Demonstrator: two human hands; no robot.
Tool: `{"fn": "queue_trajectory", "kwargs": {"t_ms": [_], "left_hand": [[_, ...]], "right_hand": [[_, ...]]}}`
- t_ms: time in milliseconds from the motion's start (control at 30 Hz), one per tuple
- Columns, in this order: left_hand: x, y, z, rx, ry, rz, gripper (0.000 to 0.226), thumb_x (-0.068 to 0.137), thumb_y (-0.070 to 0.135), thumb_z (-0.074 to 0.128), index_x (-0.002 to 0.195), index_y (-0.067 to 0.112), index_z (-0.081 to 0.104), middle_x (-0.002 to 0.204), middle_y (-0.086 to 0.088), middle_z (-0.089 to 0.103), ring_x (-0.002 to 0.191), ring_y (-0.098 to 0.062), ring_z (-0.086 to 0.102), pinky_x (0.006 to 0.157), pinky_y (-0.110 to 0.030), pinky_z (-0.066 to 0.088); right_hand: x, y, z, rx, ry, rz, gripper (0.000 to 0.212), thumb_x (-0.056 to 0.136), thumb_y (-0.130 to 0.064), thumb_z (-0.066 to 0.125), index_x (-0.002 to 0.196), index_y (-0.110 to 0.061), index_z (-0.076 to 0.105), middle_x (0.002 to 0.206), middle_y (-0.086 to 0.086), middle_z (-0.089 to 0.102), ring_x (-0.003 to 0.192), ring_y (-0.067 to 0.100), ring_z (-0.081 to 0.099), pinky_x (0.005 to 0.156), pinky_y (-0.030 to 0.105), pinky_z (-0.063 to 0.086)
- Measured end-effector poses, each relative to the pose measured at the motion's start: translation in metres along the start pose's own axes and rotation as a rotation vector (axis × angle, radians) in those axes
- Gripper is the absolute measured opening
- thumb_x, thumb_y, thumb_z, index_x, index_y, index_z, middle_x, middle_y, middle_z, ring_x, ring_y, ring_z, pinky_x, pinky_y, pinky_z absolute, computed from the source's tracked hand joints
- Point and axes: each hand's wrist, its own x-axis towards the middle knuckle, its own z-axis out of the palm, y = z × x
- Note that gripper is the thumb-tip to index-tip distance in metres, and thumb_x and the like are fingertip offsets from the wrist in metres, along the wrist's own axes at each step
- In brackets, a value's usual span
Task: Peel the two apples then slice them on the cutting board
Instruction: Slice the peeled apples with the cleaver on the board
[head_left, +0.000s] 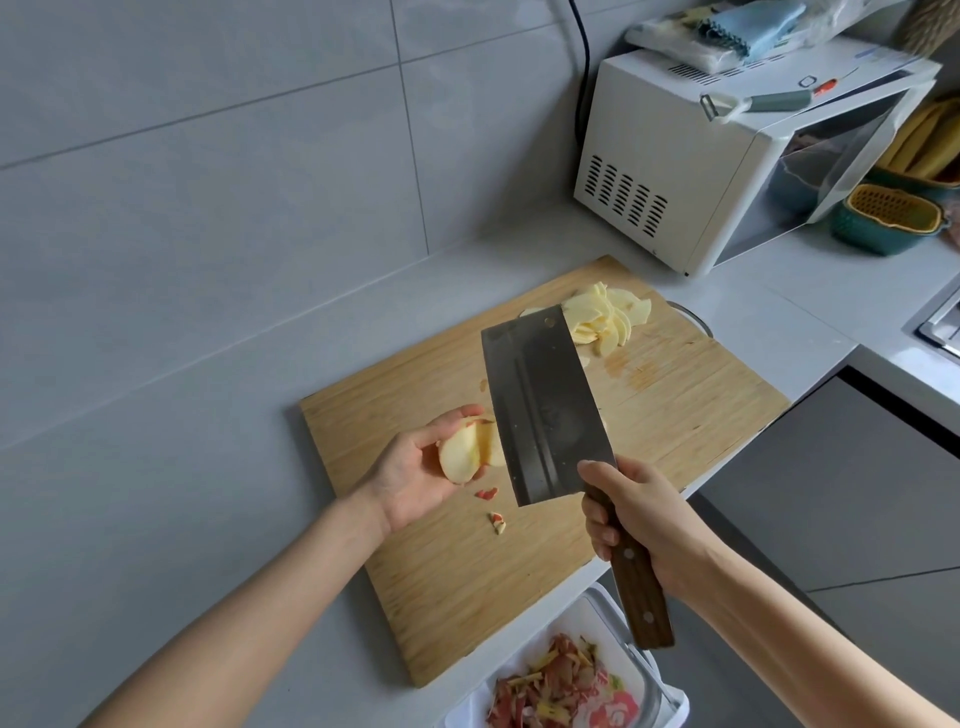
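In the left hand's (410, 478) grip rests an apple piece (460, 457), beside the cleaver (540, 405).

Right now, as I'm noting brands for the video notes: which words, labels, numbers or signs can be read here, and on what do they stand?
No text here can be read.
Microwave: a pale label on its top, print too small and blurred to read.
Cleaver: dull marks on the blade, no legible letters.
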Motion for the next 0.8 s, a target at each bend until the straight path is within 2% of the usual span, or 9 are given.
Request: {"fn": "queue_trajectory", "kwargs": {"t_ms": [100,167,367,533,800], "left_hand": [[-0.001,0.0,-0.001,-0.021,-0.015,0.004,0.029,0.078,0.007,0.06,0.105,0.008,0.072,0.107,-0.015,0.068,0.106,-0.032,0.055,0.081,-0.041,0.054],[-0.003,0.0,-0.001,-0.041,-0.003,-0.009,0.033,0.075,0.006,0.063,0.107,0.003,0.069,0.106,-0.019,0.066,0.102,-0.033,0.057,0.076,-0.041,0.056],[-0.004,0.001,0.006,0.042,0.082,0.016,0.046,0.068,0.017,0.073,0.111,0.004,0.059,0.109,-0.016,0.059,0.1,-0.029,0.057,0.07,-0.035,0.057],[-0.004,-0.003,0.014,0.322,0.11,0.071,0.047,0.07,0.027,0.07,0.113,0.01,0.059,0.109,-0.011,0.054,0.098,-0.023,0.055,0.069,-0.027,0.055],[-0.006,-0.001,0.014,0.35,0.06,0.059,0.031,0.072,0.028,0.069,0.097,0.011,0.064,0.09,-0.007,0.059,0.082,-0.019,0.058,0.062,-0.026,0.053]], "right_hand": [[0.0,0.001,0.0,0.013,-0.005,-0.016,0.017,0.092,-0.022,0.055,0.08,-0.01,0.051,0.052,0.005,0.05,0.039,0.013,0.043,0.041,0.024,0.041],[0.0,0.001,0.0,0.007,-0.006,-0.024,0.018,0.091,-0.022,0.056,0.079,-0.01,0.051,0.052,0.005,0.05,0.039,0.013,0.043,0.041,0.024,0.041],[-0.001,0.001,0.005,0.026,-0.021,-0.032,0.017,0.092,-0.02,0.055,0.078,-0.01,0.051,0.052,0.005,0.049,0.038,0.013,0.042,0.04,0.024,0.04],[-0.002,0.002,0.01,0.02,0.004,-0.042,0.016,0.092,-0.021,0.055,0.082,-0.009,0.052,0.052,0.006,0.05,0.039,0.013,0.044,0.042,0.025,0.042],[-0.003,0.0,0.009,0.07,-0.032,-0.017,0.017,0.093,-0.022,0.055,0.082,-0.009,0.051,0.053,0.006,0.049,0.039,0.014,0.043,0.041,0.025,0.041]]}}
